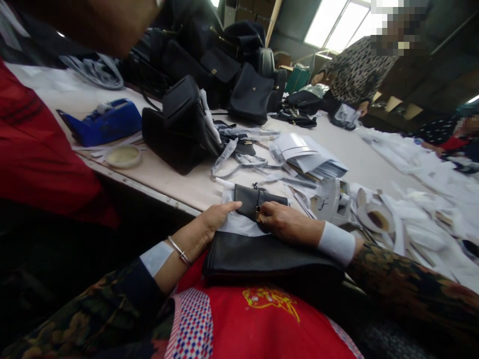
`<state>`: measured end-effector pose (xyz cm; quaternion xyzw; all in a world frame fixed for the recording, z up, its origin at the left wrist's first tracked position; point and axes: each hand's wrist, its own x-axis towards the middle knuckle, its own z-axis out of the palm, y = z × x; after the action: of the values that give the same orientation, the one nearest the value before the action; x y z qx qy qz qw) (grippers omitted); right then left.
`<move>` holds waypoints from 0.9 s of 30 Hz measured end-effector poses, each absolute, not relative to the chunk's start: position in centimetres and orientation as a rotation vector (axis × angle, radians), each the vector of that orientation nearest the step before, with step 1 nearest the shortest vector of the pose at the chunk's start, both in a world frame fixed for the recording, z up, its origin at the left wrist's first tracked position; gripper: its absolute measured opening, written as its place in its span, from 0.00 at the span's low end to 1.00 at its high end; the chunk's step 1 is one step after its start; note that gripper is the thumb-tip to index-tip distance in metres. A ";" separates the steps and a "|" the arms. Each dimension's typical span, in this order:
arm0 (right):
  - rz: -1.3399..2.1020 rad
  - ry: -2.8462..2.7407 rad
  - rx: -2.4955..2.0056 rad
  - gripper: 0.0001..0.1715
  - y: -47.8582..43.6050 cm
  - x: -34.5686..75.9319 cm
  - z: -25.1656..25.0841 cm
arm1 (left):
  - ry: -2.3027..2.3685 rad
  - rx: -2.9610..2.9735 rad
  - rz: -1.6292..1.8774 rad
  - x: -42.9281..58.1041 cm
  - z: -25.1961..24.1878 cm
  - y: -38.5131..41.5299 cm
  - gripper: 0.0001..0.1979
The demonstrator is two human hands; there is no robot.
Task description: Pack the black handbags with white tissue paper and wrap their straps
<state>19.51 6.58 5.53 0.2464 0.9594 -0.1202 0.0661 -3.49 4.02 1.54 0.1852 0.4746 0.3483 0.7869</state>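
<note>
A black leather bag (269,259) lies across my lap at the table's front edge. On top of it sits a sheet of pale wrapping paper (239,225) with a small black leather flap or pouch (254,200) that carries a gold clasp. My left hand (213,222) rests on the paper's left side, fingers stretched toward the pouch. My right hand (286,224) lies on the bag, its fingers closed in a pinch at the gold clasp of the pouch.
Several black handbags (183,124) stand on the long table (164,174), with a blue tape dispenser (105,122), a round tin (123,155), stacked white papers (307,157) and tape rolls (377,217). A red-clothed person (41,149) is at left; other people stand at the far right.
</note>
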 end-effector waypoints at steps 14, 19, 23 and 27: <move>-0.587 3.085 0.856 0.35 6.4 22.4 6.8 | 1.267 0.569 0.681 -3.5 0.5 4.7 0.15; -0.630 3.203 0.804 0.16 6.5 21.3 5.8 | 1.186 0.487 0.701 -3.3 0.7 4.5 0.16; -1.008 3.207 0.979 0.14 6.7 21.5 5.3 | 1.134 0.438 0.721 -3.3 1.1 4.3 0.19; -1.195 3.095 1.060 0.15 6.8 21.8 5.3 | 1.015 0.404 0.717 -3.2 0.8 4.5 0.23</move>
<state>21.77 6.76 5.29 0.2998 0.8758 -0.3381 -0.1697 -3.20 4.51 0.76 0.1877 0.4721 0.3336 0.7941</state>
